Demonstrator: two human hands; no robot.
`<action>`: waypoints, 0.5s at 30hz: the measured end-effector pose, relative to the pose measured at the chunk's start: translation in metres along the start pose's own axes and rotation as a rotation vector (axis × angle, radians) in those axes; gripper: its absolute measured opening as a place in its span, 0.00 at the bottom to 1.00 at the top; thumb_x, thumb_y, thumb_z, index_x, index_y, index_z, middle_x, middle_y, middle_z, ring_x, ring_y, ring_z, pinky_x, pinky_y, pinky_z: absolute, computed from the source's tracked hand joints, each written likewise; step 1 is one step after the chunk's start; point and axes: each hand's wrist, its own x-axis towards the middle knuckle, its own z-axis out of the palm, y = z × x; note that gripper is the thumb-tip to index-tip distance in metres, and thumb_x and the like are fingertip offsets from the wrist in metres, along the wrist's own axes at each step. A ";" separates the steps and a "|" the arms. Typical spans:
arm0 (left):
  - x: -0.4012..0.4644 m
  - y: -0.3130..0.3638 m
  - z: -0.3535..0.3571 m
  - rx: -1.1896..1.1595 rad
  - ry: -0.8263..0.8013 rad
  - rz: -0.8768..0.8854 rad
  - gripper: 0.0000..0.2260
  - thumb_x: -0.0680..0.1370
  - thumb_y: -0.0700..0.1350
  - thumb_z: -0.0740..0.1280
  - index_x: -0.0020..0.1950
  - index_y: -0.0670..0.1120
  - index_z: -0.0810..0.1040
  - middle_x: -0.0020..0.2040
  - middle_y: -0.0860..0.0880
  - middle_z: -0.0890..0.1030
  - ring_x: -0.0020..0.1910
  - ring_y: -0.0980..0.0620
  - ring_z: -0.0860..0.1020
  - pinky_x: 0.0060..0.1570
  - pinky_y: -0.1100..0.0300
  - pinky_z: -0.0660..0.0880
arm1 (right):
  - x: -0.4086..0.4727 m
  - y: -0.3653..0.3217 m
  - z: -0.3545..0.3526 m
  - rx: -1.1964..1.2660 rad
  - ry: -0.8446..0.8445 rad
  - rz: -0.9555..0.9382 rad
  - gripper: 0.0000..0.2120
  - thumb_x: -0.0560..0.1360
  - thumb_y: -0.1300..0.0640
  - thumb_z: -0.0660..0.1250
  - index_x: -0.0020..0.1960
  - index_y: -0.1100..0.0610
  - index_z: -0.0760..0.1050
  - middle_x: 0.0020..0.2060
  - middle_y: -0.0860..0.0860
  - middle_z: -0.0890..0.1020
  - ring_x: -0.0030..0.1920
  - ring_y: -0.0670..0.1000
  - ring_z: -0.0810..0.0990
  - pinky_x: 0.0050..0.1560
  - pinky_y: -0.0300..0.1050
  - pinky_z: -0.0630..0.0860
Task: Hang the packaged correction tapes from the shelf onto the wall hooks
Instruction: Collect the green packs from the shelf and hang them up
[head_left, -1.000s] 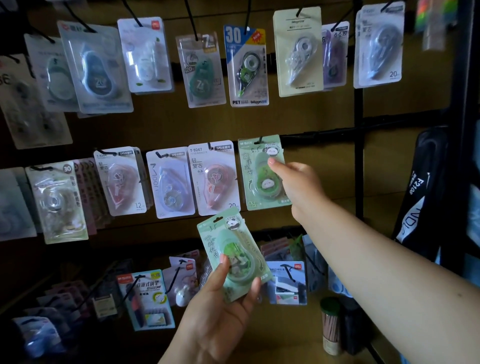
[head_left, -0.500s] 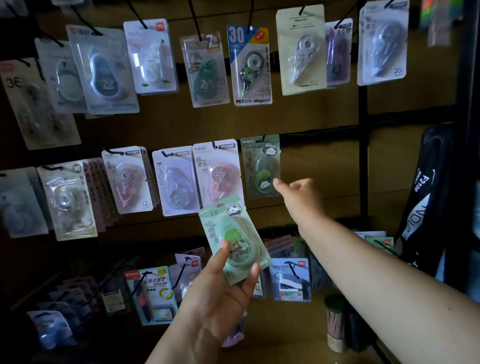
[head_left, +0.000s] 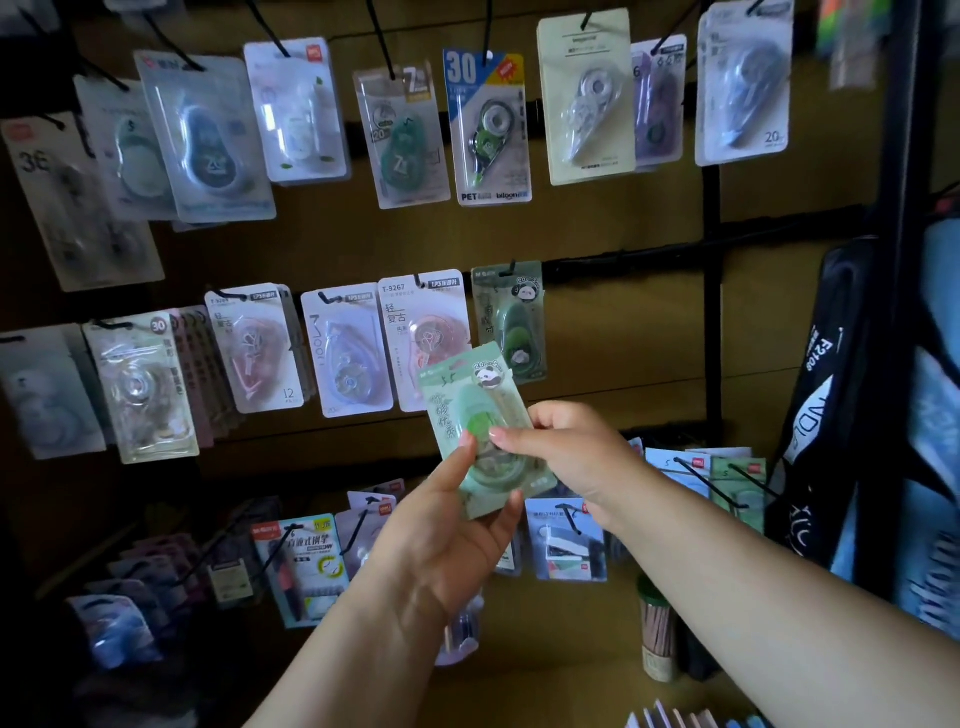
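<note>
Head-camera view: a person stands before a brown display wall (head_left: 597, 228) hung with blister-packed correction tapes on black hooks. Both hands meet on one green panda-print correction tape pack (head_left: 470, 410), held upright and slightly tilted in front of the middle row. The left hand (head_left: 447, 540) supports it from below, thumb pressed on the front face and the other fingers (head_left: 511, 512) curled behind the lower edge. The right hand (head_left: 566, 457) comes in from the right side, its thumb tip on the clear blister and its remaining fingers wrapped behind the card (the pinch sits about midway up the pack). Just above and to the right, a matching green panda pack (head_left: 511, 322) hangs on a hook at the end of the middle row, beside a pink pack (head_left: 423, 332) marked T-9267. The held pack overlaps the lower corner of that pink one in the view; whether they touch cannot be told. A blue-topped pack (head_left: 485, 124) printed with "30" hangs in the top row. Lower down, more packaged stationery (head_left: 301, 566) hangs in shadow, and a black bag (head_left: 826, 405) hangs at the right.
</note>
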 end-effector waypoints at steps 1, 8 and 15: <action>-0.001 0.000 0.001 0.015 -0.002 0.003 0.14 0.77 0.48 0.67 0.57 0.40 0.81 0.48 0.41 0.86 0.38 0.48 0.85 0.30 0.63 0.80 | -0.001 -0.002 -0.002 0.015 0.012 -0.011 0.06 0.72 0.57 0.73 0.45 0.60 0.81 0.39 0.54 0.86 0.40 0.52 0.85 0.42 0.46 0.81; -0.001 0.008 -0.001 0.099 0.077 0.054 0.08 0.78 0.47 0.67 0.50 0.44 0.80 0.40 0.46 0.80 0.39 0.51 0.78 0.36 0.60 0.78 | 0.010 -0.028 -0.019 0.118 0.177 -0.115 0.05 0.72 0.55 0.72 0.42 0.57 0.81 0.37 0.50 0.85 0.38 0.47 0.83 0.39 0.38 0.76; 0.001 0.018 -0.008 0.145 0.106 0.092 0.07 0.79 0.47 0.67 0.49 0.43 0.81 0.40 0.47 0.81 0.39 0.52 0.78 0.41 0.58 0.74 | 0.028 -0.057 -0.023 0.187 0.234 -0.126 0.05 0.73 0.55 0.71 0.44 0.57 0.80 0.39 0.49 0.85 0.33 0.42 0.83 0.27 0.29 0.73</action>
